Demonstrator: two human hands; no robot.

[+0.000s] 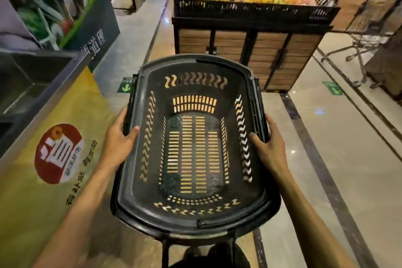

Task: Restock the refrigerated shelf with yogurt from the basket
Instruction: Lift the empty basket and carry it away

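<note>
Head view shows us gripping the black slotted plastic basket [193, 148], empty of yogurt, between our left hand [119, 143] and right hand [270, 144], each closed on a long side rim, long axis pointing away.

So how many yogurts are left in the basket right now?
0. The basket held between the left hand and right hand is empty; its slotted floor shows fully, so nothing is hidden inside.
</note>
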